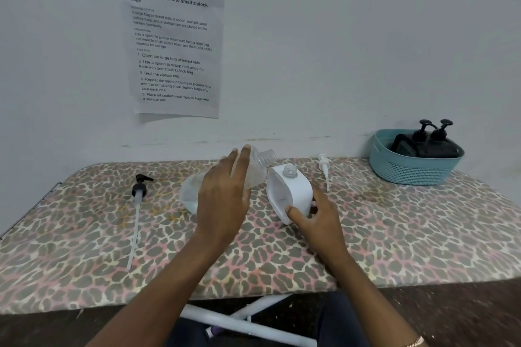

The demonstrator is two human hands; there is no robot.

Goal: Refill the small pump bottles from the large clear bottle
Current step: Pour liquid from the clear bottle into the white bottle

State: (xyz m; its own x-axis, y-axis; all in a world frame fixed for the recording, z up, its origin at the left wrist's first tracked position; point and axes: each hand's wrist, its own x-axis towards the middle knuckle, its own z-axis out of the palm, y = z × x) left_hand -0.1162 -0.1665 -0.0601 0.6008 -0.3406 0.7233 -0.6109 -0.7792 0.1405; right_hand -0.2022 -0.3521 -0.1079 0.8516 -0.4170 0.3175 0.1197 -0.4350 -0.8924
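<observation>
Head view: left hand (225, 194) grips the clear bottle (260, 166), tilted so its open neck points to 2 o'clock, just beside the white bottle (293, 191) mouth, probably ready to pour. Right hand (318, 220) pinches the white bottle's base and leans it toward that neck. The black pump (139, 189) at 9 o'clock and the white pump (324, 169) at 1 o'clock lie on the tabletop (394, 234).
</observation>
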